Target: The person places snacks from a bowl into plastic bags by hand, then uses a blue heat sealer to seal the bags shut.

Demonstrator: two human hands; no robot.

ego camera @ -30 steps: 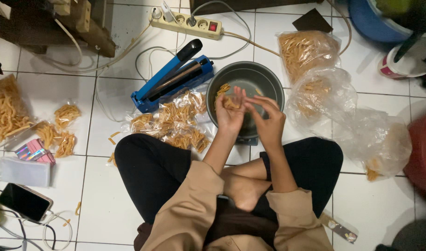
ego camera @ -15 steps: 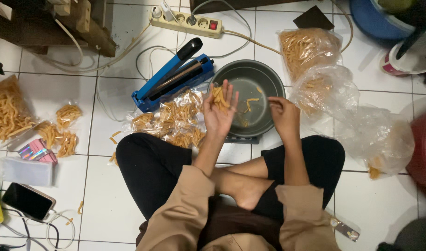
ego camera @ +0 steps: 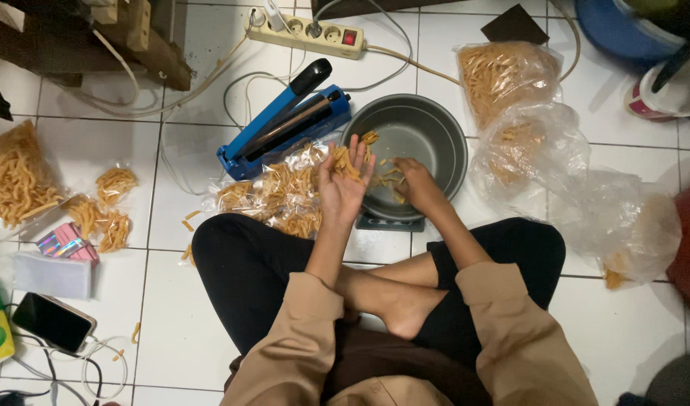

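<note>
I sit cross-legged on a white tiled floor. My left hand point(ego camera: 342, 184) is palm up at the left rim of a grey metal bowl point(ego camera: 435, 135), cupping a small pile of yellow snack sticks point(ego camera: 348, 161). My right hand point(ego camera: 415, 186) reaches down into the bowl, fingers on a few loose snack sticks point(ego camera: 388, 171) lying in it. The bowl stands on a small scale point(ego camera: 391, 222). Several small sealed bags of sticks point(ego camera: 273, 192) lie just left of the bowl, in front of my left knee.
A blue heat sealer point(ego camera: 285, 120) lies behind the small bags, with a power strip point(ego camera: 307, 31) and cables beyond. Large plastic bags of sticks point(ego camera: 506, 75) sit right of the bowl, crumpled bags point(ego camera: 623, 225) further right. More snack bags point(ego camera: 14, 180), a phone point(ego camera: 53, 322) at left.
The hands were together over the bowl; the left one moved left, palm up with sticks, while the right one dropped into the bowl onto loose sticks.
</note>
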